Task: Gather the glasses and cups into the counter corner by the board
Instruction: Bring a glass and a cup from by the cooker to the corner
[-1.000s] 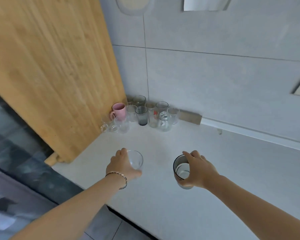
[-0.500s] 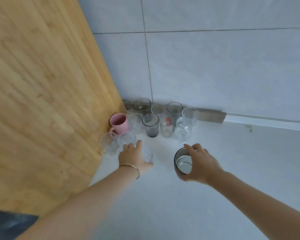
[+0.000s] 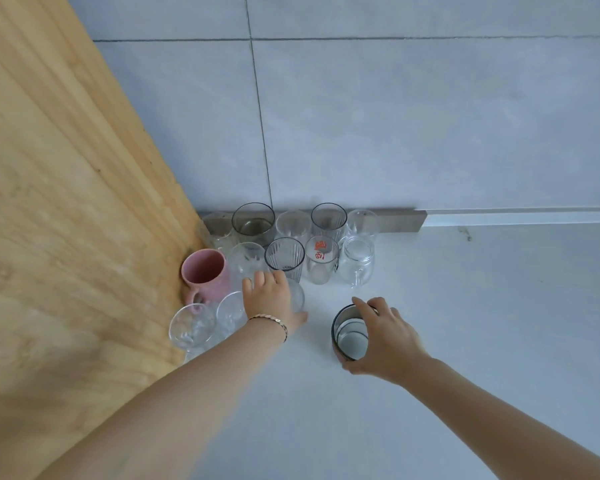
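Blocked left: wooden board [image 3: 66, 220]
Blocked ahead: cluster of glasses [image 3: 302, 244], pink mug [image 3: 207, 271]
Free: white counter [image 3: 482, 306], right of cluster

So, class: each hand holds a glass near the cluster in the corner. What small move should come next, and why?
Probably the left hand sets its clear glass down and lets go: it already sits against the cluster, just in front of the ribbed glass. The right hand holds the dark-rimmed glass apart from the group.
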`<state>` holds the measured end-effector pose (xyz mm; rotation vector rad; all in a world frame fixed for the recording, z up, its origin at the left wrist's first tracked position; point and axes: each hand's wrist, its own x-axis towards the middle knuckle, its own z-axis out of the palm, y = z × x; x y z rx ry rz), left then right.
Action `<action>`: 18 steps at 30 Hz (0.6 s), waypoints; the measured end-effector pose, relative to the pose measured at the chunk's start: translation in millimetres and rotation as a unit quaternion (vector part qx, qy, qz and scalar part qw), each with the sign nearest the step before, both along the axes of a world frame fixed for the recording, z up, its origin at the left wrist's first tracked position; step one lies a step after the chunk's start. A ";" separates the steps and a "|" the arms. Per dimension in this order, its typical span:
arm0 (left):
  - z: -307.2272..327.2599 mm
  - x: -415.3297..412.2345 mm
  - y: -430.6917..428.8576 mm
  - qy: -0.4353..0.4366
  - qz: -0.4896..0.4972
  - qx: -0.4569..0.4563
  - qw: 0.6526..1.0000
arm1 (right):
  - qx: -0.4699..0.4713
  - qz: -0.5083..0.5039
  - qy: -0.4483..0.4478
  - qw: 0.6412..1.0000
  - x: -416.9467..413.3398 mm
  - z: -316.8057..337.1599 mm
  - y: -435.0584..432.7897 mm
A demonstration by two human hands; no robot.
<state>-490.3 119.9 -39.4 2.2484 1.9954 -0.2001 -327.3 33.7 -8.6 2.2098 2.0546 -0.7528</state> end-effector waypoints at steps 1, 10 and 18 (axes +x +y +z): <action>-3.2 -0.3 1.3 0.004 0.000 0.000 1.000 | -0.003 -0.001 -0.001 1.000 -3.6 -1.0 4.6; -18.5 -22.1 4.0 -0.034 -0.036 0.001 0.999 | 0.000 -0.027 0.020 0.999 -28.7 -12.9 44.8; -28.4 -53.3 7.7 -0.122 -0.081 0.023 0.989 | 0.082 -0.089 0.090 0.988 -38.2 -26.1 57.1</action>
